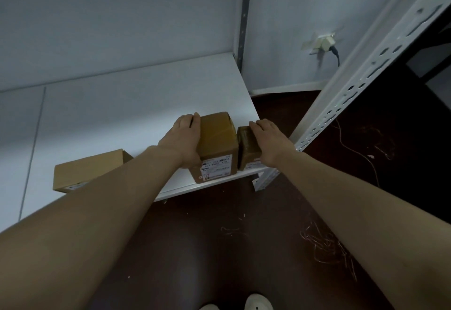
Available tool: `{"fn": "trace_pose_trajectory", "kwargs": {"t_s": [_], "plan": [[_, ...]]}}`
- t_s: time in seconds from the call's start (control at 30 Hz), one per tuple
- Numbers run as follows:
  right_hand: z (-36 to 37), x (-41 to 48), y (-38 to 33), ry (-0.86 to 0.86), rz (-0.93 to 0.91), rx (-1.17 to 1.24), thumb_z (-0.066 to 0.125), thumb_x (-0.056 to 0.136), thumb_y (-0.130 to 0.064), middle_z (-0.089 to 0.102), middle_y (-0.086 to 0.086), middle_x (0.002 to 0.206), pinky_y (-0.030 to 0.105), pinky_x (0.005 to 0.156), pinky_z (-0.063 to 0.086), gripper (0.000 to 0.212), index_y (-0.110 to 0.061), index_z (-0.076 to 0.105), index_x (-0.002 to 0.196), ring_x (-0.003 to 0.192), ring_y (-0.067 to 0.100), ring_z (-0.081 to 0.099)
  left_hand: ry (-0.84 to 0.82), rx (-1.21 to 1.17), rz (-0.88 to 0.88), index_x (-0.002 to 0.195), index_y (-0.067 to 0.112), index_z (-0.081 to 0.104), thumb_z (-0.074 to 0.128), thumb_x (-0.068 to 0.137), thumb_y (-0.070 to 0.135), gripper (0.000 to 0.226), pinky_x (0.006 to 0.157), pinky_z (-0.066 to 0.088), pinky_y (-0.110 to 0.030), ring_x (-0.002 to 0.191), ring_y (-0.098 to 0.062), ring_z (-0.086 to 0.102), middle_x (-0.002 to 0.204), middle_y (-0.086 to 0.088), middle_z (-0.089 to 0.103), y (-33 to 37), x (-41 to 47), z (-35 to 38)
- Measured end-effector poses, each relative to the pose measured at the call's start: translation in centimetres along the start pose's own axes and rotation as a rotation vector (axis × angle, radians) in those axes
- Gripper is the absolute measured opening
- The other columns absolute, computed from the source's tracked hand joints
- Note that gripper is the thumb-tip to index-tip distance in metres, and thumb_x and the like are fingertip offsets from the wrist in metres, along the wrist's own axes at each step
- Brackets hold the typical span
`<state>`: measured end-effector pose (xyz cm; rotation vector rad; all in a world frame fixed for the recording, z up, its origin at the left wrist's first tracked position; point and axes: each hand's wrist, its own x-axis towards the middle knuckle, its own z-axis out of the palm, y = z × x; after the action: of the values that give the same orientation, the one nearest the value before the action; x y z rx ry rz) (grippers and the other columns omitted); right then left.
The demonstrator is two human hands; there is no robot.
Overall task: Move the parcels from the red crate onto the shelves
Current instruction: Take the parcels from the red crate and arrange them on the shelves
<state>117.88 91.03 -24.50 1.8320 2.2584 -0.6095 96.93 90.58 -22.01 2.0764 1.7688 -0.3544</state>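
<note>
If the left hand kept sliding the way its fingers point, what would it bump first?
Probably the wall behind the shelf; the left hand has only bare shelf ahead, though depth is unclear.

A storeroom: white slotted-steel shelving at the right of the frame, labelled cardboard parcels on a white shelf, bare walls.
</note>
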Motion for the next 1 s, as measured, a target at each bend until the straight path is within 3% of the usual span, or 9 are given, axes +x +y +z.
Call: {"fn": "trace_pose_trajectory", "kwargs": {"t_s": [0.2,0.37,0.57,0.8,1.0], "plan": [[-0.2,0.2,0.5,0.012,-0.034,-0.062,0.071,0.08,-0.012,0.018,0.01,0.154,0.04,0.119,0.012,0.093,-0.013,0.011,0.151,0.145,0.028,0.008,0.034,0.031,0.009,0.15,0.007,-0.008,0.083,0.065,0.041,0.128,0.118,0.018,-0.038,0.144,-0.027,0.008,0.156,-0.011,0.008,-0.1,0.0,0.2],[0.0,0.4,0.9,-0.053,0.02,-0.078,0.067,0.083,-0.01,-0.001,0.004,0.16,0.048,0.119,0.004,0.098,-0.018,-0.002,0.153,0.147,0.025,-0.007,0.063,0.086,0.011,0.15,0.006,-0.007,0.081,0.064,0.049,0.13,0.12,0.008,-0.043,0.146,-0.028,0.001,0.158,-0.012,0.0,-0.1,0.0,0.7],[0.4,0.4,1.0,-0.042,-0.004,-0.064,0.065,0.083,-0.004,0.0,0.002,0.16,0.047,0.119,0.011,0.096,-0.021,0.0,0.153,0.147,0.024,-0.006,0.072,0.048,0.013,0.149,0.008,-0.009,0.082,0.065,0.046,0.13,0.12,0.007,-0.042,0.146,-0.028,-0.002,0.158,-0.012,-0.003,0.2,-0.2,0.9],[1.2,-0.2,0.8,-0.035,0.039,-0.087,0.069,0.08,-0.004,-0.018,0.001,0.159,0.051,0.117,0.001,0.109,-0.021,-0.011,0.151,0.145,0.026,-0.017,0.104,0.036,0.016,0.149,0.008,-0.012,0.082,0.067,0.044,0.13,0.119,0.004,-0.042,0.146,-0.03,-0.009,0.158,-0.013,-0.012,0.9,-1.0,1.0],[0.6,-3.5,-0.8,0.015,0.01,-0.08,0.072,0.078,-0.01,-0.009,0.004,0.16,0.042,0.117,-0.003,0.107,-0.016,-0.006,0.152,0.146,0.027,-0.015,0.11,0.018,0.044,0.149,0.009,-0.008,0.081,0.066,0.046,0.127,0.118,0.005,-0.042,0.145,-0.031,-0.004,0.157,-0.013,-0.007,1.6,-3.8,0.1]]}}
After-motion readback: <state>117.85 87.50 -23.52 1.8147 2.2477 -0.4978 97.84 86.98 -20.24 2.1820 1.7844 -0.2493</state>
